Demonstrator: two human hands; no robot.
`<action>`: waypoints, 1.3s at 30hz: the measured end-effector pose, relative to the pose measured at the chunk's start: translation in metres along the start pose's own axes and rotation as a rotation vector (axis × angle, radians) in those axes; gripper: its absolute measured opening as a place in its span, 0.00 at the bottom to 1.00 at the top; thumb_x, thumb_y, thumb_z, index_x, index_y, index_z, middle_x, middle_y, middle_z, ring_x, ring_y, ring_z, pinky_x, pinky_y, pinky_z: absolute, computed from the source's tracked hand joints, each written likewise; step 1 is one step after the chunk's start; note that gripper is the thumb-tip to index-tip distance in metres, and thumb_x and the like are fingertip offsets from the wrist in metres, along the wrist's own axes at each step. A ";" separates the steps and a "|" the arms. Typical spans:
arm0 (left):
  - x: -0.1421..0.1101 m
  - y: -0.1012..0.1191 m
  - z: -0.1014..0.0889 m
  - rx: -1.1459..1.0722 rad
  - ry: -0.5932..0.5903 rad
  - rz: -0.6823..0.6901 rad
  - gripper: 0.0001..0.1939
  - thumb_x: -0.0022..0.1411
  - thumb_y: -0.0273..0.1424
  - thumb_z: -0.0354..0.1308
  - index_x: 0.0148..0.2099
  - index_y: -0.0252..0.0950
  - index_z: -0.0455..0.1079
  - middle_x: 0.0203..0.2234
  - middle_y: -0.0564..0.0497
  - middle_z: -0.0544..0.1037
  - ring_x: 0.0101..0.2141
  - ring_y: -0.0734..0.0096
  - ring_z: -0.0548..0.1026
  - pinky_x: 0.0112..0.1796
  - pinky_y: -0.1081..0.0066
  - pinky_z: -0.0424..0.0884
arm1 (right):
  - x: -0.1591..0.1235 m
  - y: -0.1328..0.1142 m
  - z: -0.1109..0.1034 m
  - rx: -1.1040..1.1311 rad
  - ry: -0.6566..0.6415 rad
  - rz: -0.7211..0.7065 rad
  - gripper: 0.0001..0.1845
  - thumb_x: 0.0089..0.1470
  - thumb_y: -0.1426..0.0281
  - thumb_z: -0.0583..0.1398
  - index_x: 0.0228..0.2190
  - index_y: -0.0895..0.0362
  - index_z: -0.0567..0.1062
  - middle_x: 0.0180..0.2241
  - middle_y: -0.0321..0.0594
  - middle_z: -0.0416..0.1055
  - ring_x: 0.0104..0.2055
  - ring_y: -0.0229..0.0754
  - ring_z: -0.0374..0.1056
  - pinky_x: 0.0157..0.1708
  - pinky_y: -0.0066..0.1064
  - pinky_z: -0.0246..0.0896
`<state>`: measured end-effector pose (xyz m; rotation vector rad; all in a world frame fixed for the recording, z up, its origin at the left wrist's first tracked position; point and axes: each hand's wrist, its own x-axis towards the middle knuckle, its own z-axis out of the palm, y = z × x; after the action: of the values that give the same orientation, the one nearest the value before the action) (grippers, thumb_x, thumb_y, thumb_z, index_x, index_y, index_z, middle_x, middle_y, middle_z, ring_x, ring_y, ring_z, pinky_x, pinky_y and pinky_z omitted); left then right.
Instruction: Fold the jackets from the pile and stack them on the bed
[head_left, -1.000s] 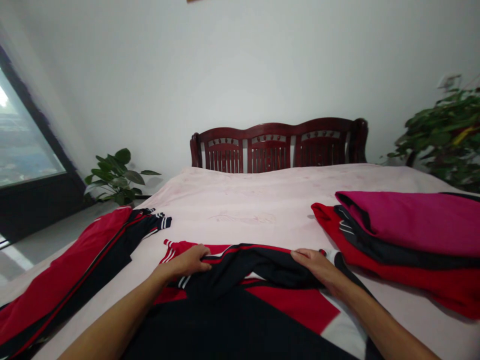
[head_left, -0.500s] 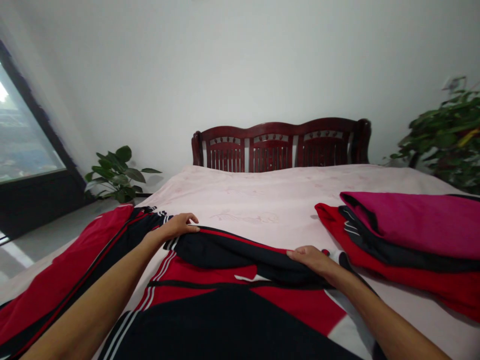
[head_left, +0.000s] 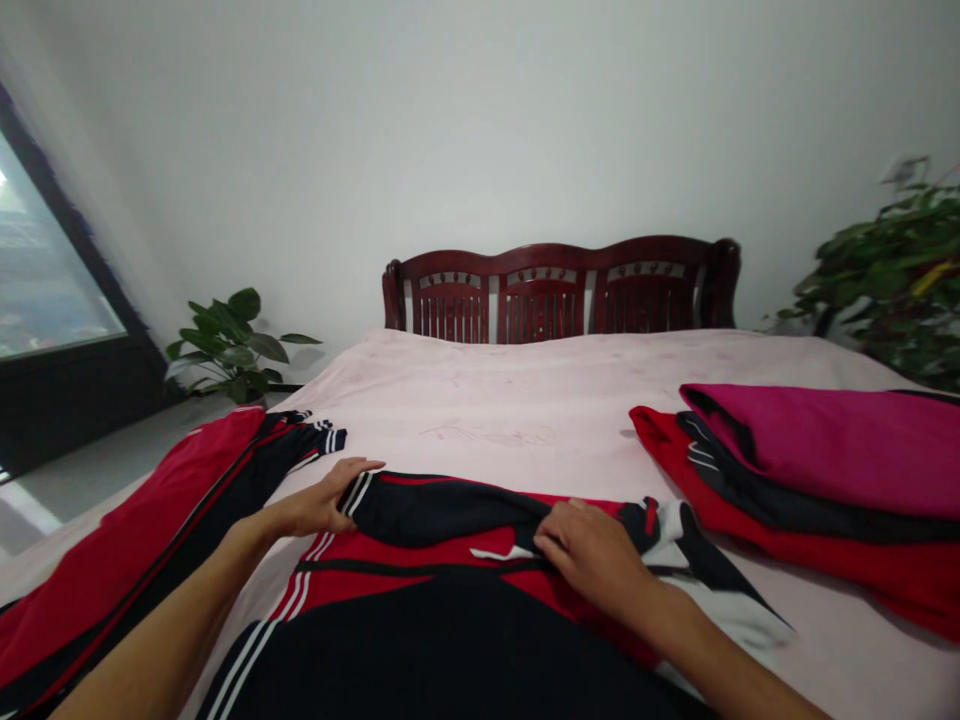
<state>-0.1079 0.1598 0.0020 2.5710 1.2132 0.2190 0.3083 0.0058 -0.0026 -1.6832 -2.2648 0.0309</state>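
Note:
A black and red jacket (head_left: 450, 640) with white stripes lies spread on the bed in front of me, one sleeve (head_left: 442, 512) folded across its upper part. At the left end of that sleeve, my left hand (head_left: 328, 498) is closed around the striped cuff (head_left: 358, 494), fingers above and thumb below. My right hand (head_left: 592, 553) is closed on the sleeve's right part, near a small white edge of cloth; its fingertips are partly hidden. Beyond the right hand, the jacket's grey-white and black panel (head_left: 739, 615) rests on the sheet.
A red and black garment (head_left: 180, 520) lies along the left side of the bed. Folded clothes in magenta (head_left: 840, 440), dark grey and red are stacked at right. A pink sheet (head_left: 495, 400) covers the bed, below a dark wooden headboard (head_left: 540, 290). Plants stand on both sides.
My left hand has moved from the sleeve's top edge down and left to the cuff. My right hand has shifted left and toward me, and the sleeve's top edge lies lower.

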 end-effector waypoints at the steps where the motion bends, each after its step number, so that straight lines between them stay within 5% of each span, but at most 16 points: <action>1: -0.002 0.005 0.002 0.057 0.002 0.009 0.46 0.44 0.25 0.61 0.67 0.42 0.54 0.65 0.43 0.57 0.64 0.53 0.57 0.62 0.56 0.56 | 0.000 -0.004 0.003 -0.025 -0.032 0.042 0.16 0.63 0.63 0.52 0.36 0.54 0.78 0.36 0.42 0.76 0.41 0.45 0.69 0.41 0.35 0.57; 4: -0.005 0.016 0.010 0.244 0.045 0.006 0.40 0.44 0.21 0.59 0.62 0.45 0.63 0.65 0.43 0.58 0.62 0.50 0.60 0.60 0.51 0.57 | 0.005 -0.011 0.012 -0.114 -0.098 0.176 0.20 0.64 0.59 0.51 0.37 0.57 0.78 0.39 0.48 0.76 0.41 0.49 0.70 0.39 0.37 0.58; 8: 0.004 0.017 0.011 0.314 0.163 -0.011 0.23 0.58 0.23 0.50 0.53 0.46 0.71 0.57 0.47 0.73 0.58 0.56 0.67 0.59 0.46 0.55 | 0.014 -0.019 0.020 -0.187 -0.093 0.227 0.23 0.61 0.53 0.52 0.36 0.57 0.77 0.40 0.51 0.75 0.41 0.53 0.71 0.37 0.38 0.58; 12: 0.013 0.010 -0.001 0.277 0.407 -0.047 0.19 0.62 0.27 0.47 0.52 0.42 0.72 0.52 0.47 0.77 0.55 0.58 0.71 0.60 0.47 0.54 | 0.014 -0.021 0.027 -0.179 -0.054 0.111 0.10 0.57 0.70 0.54 0.35 0.58 0.75 0.36 0.46 0.75 0.40 0.48 0.70 0.37 0.35 0.56; 15: 0.012 0.004 -0.003 0.309 0.541 -0.063 0.19 0.63 0.27 0.46 0.53 0.40 0.71 0.53 0.45 0.76 0.55 0.58 0.71 0.61 0.48 0.54 | 0.004 -0.014 0.026 -0.028 0.021 -0.029 0.09 0.55 0.75 0.53 0.32 0.56 0.73 0.34 0.41 0.73 0.37 0.42 0.68 0.38 0.32 0.56; 22: -0.009 -0.016 0.025 0.370 0.229 0.077 0.31 0.54 0.20 0.51 0.60 0.44 0.66 0.58 0.47 0.72 0.60 0.58 0.66 0.62 0.47 0.52 | -0.022 -0.001 0.020 0.109 0.014 -0.079 0.15 0.46 0.79 0.56 0.37 0.54 0.72 0.38 0.39 0.71 0.41 0.43 0.66 0.43 0.34 0.58; 26: -0.001 -0.013 0.029 0.395 0.240 0.083 0.28 0.55 0.21 0.52 0.57 0.44 0.67 0.54 0.47 0.75 0.57 0.58 0.69 0.61 0.46 0.52 | -0.013 -0.002 0.031 -0.018 0.017 -0.108 0.17 0.51 0.69 0.61 0.44 0.54 0.71 0.46 0.45 0.71 0.48 0.49 0.65 0.47 0.40 0.58; 30: 0.009 -0.003 0.015 0.428 0.313 0.101 0.20 0.58 0.22 0.51 0.51 0.41 0.71 0.45 0.47 0.80 0.48 0.59 0.76 0.61 0.46 0.52 | -0.002 0.004 0.032 -0.117 -0.002 -0.155 0.05 0.57 0.68 0.59 0.36 0.55 0.73 0.38 0.43 0.73 0.41 0.46 0.67 0.41 0.37 0.59; 35: -0.013 0.001 0.001 0.469 0.508 0.076 0.22 0.56 0.23 0.52 0.52 0.38 0.71 0.48 0.45 0.79 0.50 0.56 0.75 0.63 0.45 0.49 | -0.014 0.017 0.020 -0.101 0.167 -0.184 0.08 0.63 0.70 0.53 0.33 0.56 0.71 0.34 0.41 0.71 0.38 0.43 0.64 0.40 0.35 0.55; 39: -0.043 -0.005 0.020 0.412 0.370 0.127 0.24 0.58 0.21 0.50 0.55 0.43 0.71 0.54 0.47 0.75 0.55 0.60 0.72 0.63 0.47 0.53 | -0.036 0.018 0.020 -0.096 0.049 -0.313 0.10 0.61 0.75 0.52 0.32 0.54 0.72 0.33 0.39 0.71 0.35 0.42 0.62 0.36 0.34 0.52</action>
<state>-0.1339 0.1255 -0.0190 3.0697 1.3333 0.5447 0.3288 -0.0184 -0.0343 -1.3374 -2.4995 -0.1903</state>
